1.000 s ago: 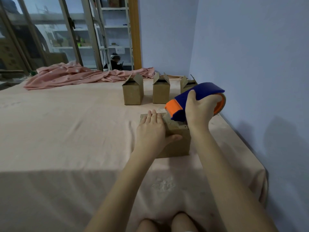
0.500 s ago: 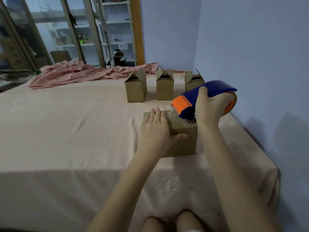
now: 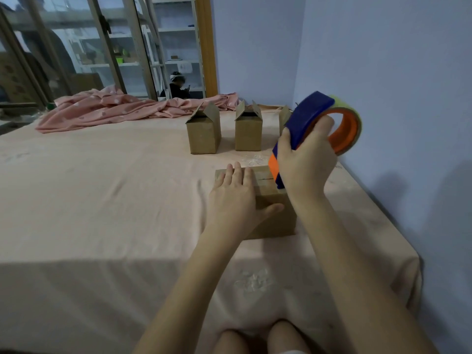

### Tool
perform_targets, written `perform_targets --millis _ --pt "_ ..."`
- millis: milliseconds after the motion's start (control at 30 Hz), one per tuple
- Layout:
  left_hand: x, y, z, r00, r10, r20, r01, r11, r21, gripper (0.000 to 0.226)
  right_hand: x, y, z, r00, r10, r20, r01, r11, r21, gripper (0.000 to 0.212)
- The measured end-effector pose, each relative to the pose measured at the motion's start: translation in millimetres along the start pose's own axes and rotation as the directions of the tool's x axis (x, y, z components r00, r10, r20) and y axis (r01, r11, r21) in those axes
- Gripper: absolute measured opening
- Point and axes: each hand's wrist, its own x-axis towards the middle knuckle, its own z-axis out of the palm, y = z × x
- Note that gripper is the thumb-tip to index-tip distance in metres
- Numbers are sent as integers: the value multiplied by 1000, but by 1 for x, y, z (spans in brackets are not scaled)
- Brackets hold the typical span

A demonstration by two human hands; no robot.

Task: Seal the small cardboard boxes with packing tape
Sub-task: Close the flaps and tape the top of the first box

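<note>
A bare, pale blue-walled corner holds a bed [image 3: 102,200] spread with a pink sheet, a glazed door and shelving behind it, and a rumpled pink blanket [image 3: 115,108] along the far edge.

Directly under both hands sits the closed box [image 3: 275,213]. The left hand [image 3: 235,198] lies flat on its top, fingers straight and thumb hooked over the near edge, apparently to keep the flaps down and stop the light box sliding on the soft sheet. The right hand [image 3: 304,159] is wrapped around the blue and orange tape dispenser [image 3: 306,129], tipped steeply so its orange nose meets the right end of the lid seam, where a dark slit shows between the flaps. That angle likely puts the cutting edge against the cardboard, either to start or to sever a strip; whether tape already covers the seam cannot be told.

Beyond the left hand's fingertips stand two open boxes [image 3: 204,134] with flaps raised, and a third box [image 3: 284,121] is partly hidden behind the dispenser. They probably wait their turn. Near the person's knees [image 3: 255,335], a crumpled tape scrap [image 3: 252,279] lies on the sheet.
</note>
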Motion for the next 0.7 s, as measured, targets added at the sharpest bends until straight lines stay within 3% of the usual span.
perform_targets --millis 167,267,400,500,700 --pt "4 6 -11 994 -26 103 25 1000 13 101 -5 -4 0 996 -90 18 91 996 -1 40" --pt "10 25 -15 992 38 124 -38 999 3 87 -7 -11 3 979 -198 47 199 980 -15 36" --pt "5 34 -6 998 36 54 -33 997 -63 86 -5 -12 2 976 -189 104 193 981 -26 45" --pt "5 31 -1 999 31 -14 -32 999 -30 84 0 0 -3 981 -114 156 123 991 -45 49" --pt "3 36 -1 1000 15 1 -15 999 -37 90 6 30 -16 966 184 180 -202 975 89 53"
